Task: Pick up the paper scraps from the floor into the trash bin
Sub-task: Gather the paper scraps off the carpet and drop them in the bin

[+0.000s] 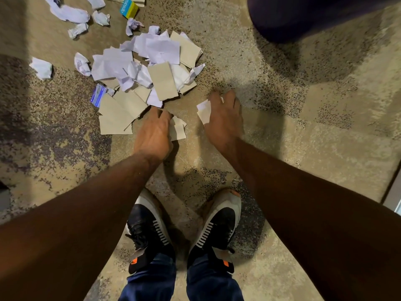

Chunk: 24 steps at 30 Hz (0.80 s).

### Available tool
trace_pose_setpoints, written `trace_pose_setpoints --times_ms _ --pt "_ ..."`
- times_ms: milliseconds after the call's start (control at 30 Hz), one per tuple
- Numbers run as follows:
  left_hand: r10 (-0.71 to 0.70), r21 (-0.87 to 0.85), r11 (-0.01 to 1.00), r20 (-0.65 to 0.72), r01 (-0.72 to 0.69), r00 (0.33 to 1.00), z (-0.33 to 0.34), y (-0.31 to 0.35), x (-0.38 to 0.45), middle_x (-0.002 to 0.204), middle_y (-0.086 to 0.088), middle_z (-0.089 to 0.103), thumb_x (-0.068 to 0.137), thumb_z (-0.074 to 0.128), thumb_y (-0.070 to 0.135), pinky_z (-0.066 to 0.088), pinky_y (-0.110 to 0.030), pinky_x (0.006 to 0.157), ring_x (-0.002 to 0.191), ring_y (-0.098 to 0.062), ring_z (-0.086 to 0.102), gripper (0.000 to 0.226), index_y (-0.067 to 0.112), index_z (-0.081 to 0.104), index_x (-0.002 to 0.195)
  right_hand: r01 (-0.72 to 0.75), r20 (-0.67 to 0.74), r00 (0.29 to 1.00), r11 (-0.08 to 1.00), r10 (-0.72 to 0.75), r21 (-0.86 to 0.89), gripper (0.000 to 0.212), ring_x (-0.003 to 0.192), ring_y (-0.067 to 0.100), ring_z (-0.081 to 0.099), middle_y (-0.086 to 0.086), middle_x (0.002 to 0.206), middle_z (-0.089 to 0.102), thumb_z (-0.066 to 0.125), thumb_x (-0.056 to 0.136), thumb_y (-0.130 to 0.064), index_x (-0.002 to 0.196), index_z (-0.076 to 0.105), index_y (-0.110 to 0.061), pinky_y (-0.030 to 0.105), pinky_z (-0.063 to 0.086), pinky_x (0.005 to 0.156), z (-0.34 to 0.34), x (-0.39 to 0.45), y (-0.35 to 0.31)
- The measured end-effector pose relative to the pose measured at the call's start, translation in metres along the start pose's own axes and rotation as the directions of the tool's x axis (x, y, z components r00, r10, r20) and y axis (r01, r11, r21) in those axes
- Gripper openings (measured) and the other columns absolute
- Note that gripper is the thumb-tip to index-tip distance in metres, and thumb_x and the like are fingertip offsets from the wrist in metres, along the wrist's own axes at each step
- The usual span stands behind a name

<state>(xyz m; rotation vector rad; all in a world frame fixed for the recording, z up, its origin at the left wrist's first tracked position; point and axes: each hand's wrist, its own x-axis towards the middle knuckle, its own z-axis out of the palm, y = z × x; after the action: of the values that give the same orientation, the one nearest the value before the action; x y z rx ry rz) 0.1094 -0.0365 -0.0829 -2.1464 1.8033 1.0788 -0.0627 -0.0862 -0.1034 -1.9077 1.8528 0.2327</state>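
A heap of white and tan paper scraps (149, 68) lies on the carpet ahead of me, left of centre. My left hand (155, 133) reaches down at the heap's near edge and grips a few tan scraps (178, 129). My right hand (225, 118) is lower right of the heap, its fingers curled round white and tan scraps (204, 111). A dark rounded shape (303, 16) fills the top right corner; it may be the trash bin, but I cannot tell.
Crumpled white paper balls (69, 13) lie scattered at the top left. A blue and yellow box (129, 7) sits at the top edge and a small blue packet (98, 94) by the heap. My two shoes (184, 231) stand on the mottled carpet (303, 137) below my hands.
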Motion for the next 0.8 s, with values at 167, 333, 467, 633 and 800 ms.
trace_pose_setpoints --times_ms 167,333,467,633,800 --pt "0.016 -0.042 0.999 0.001 -0.016 1.0 0.001 0.002 -0.002 0.122 -0.013 0.052 0.086 0.067 -0.001 0.049 -0.035 0.083 0.1 -0.027 0.054 0.045 0.007 0.056 0.129 0.059 -0.013 0.998 0.998 -0.059 -0.001 0.054 0.115 0.032 0.048 0.015 0.128 0.049 0.076 0.071 -0.009 0.121 0.057 -0.016 0.044 0.047 0.097 0.001 -0.009 -0.006" --pt "-0.006 -0.102 0.995 0.039 0.01 0.999 -0.001 0.006 -0.006 0.117 -0.008 0.062 0.092 0.063 0.001 0.047 -0.031 0.084 0.1 -0.022 0.056 0.04 0.011 0.056 0.129 0.095 0.067 0.993 0.995 -0.095 0.001 0.047 0.105 0.026 0.056 0.009 0.121 0.058 0.071 0.079 -0.004 0.121 0.054 -0.018 0.038 0.052 0.082 -0.006 -0.014 -0.009" --pt "-0.002 -0.106 0.994 0.059 0.008 0.998 -0.003 0.008 -0.006 0.122 -0.01 0.064 0.09 0.064 0.0 0.053 -0.04 0.091 0.106 -0.026 0.059 0.044 0.012 0.056 0.132 0.058 0.155 0.986 0.998 -0.064 0.039 0.089 0.108 0.028 0.058 0.013 0.125 0.057 0.072 0.078 -0.002 0.151 0.026 -0.026 0.043 0.056 0.084 -0.009 -0.015 -0.008" --pt "0.003 -0.098 0.995 0.064 0.003 0.998 0.0 0.006 -0.006 0.122 -0.01 0.064 0.089 0.067 0.001 0.055 -0.045 0.094 0.108 -0.028 0.061 0.045 0.012 0.056 0.131 0.119 0.249 0.961 0.993 -0.12 0.021 0.09 0.109 0.028 0.057 0.014 0.129 0.051 0.061 0.086 0.0 0.158 0.019 -0.033 0.044 0.056 0.086 -0.011 -0.011 -0.006" --pt "0.009 -0.054 0.999 0.032 -0.007 0.999 0.003 0.004 -0.011 0.113 -0.009 0.064 0.092 0.066 0.005 0.056 -0.045 0.087 0.099 -0.025 0.06 0.039 0.014 0.054 0.127 0.166 0.132 0.977 0.986 -0.165 -0.001 0.04 0.101 0.025 0.058 0.009 0.114 0.058 0.06 0.087 0.002 0.12 0.052 -0.019 0.037 0.052 0.074 -0.012 -0.016 -0.008"
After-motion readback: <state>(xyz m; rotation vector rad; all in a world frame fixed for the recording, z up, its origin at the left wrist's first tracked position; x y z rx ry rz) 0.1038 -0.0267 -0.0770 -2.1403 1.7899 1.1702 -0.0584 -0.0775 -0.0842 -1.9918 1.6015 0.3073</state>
